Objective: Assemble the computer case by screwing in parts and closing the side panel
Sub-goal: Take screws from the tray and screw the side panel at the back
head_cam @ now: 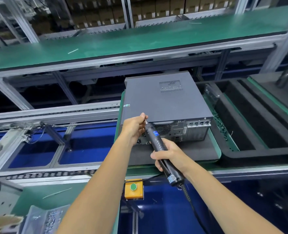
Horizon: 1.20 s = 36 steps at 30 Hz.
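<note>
A dark grey computer case [165,98] lies on its side on a black foam pad [187,152], its side panel on top with a vent grille, its rear ports facing me. My right hand [168,156] grips a black electric screwdriver [158,141] by its handle, tilted up and left toward the case's rear top edge. My left hand [134,124] pinches the screwdriver's metal bit at its tip, just in front of the case's rear left edge. Whether a screw sits on the bit is too small to tell.
The pad sits on a green pallet [216,142] on the conveyor. A black foam tray [258,125] with long slots lies to the right. A yellow box with a green button [133,187] is below the conveyor edge. A bin of screws [47,218] sits at bottom left. A green shelf [140,39] runs behind.
</note>
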Each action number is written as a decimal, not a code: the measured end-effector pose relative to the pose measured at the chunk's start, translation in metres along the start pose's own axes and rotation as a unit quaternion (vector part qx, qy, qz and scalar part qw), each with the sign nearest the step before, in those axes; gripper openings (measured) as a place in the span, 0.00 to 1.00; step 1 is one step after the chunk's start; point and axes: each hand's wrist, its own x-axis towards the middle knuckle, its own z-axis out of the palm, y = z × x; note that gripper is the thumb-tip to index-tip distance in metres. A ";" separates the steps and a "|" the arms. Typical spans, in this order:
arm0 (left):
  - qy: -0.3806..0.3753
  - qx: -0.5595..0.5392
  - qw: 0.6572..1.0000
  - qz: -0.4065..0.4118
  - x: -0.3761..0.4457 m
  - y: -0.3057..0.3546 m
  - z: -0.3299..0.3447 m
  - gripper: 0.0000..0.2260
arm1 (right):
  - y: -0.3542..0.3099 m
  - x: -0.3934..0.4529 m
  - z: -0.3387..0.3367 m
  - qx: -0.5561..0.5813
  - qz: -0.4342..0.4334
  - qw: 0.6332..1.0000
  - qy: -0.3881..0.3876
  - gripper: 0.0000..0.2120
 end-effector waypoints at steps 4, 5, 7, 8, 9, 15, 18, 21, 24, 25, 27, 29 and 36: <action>0.071 -0.019 0.997 0.013 -0.006 -0.015 0.009 0.10 | 0.011 -0.002 0.002 -0.009 0.008 1.000 0.015 0.28; 0.071 -0.017 0.997 0.010 -0.006 -0.018 0.009 0.09 | 0.014 -0.003 0.003 -0.012 0.010 1.000 0.019 0.28; 0.064 -0.023 0.998 -0.005 -0.007 -0.025 0.009 0.09 | 0.020 -0.004 0.005 -0.024 0.019 0.999 0.028 0.28; 0.062 -0.032 0.997 -0.014 -0.008 -0.029 0.008 0.09 | 0.022 -0.005 0.006 -0.029 0.023 0.999 0.035 0.27; 0.062 -0.039 0.997 -0.019 -0.008 -0.032 0.008 0.09 | 0.025 -0.006 0.007 -0.032 0.026 0.998 0.041 0.27; 0.044 -0.075 0.996 -0.027 -0.005 -0.047 0.004 0.09 | 0.035 -0.006 0.007 -0.044 0.037 0.997 0.049 0.24; 0.031 -0.068 0.997 -0.026 -0.002 -0.049 0.004 0.08 | 0.037 -0.006 0.007 -0.040 0.035 0.997 0.055 0.23; 0.021 -0.061 0.998 -0.023 0.000 -0.048 0.006 0.08 | 0.035 -0.006 0.006 -0.041 0.033 0.997 0.062 0.24; 0.023 -0.069 0.997 -0.022 0.000 -0.046 0.006 0.09 | 0.033 -0.004 0.006 -0.039 0.034 0.997 0.062 0.24; 0.022 -0.074 0.997 -0.023 0.000 -0.046 0.007 0.09 | 0.033 -0.004 0.006 -0.039 0.033 0.997 0.061 0.24; 0.022 -0.075 0.997 -0.024 0.000 -0.045 0.006 0.09 | 0.032 -0.003 0.006 -0.040 0.032 0.997 0.060 0.23; 0.019 -0.074 0.997 -0.024 0.001 -0.046 0.006 0.10 | 0.033 -0.003 0.006 -0.043 0.031 0.997 0.059 0.22; 0.034 -0.060 0.997 -0.016 0.002 -0.045 0.009 0.10 | 0.031 -0.003 0.008 -0.051 0.029 0.996 0.062 0.22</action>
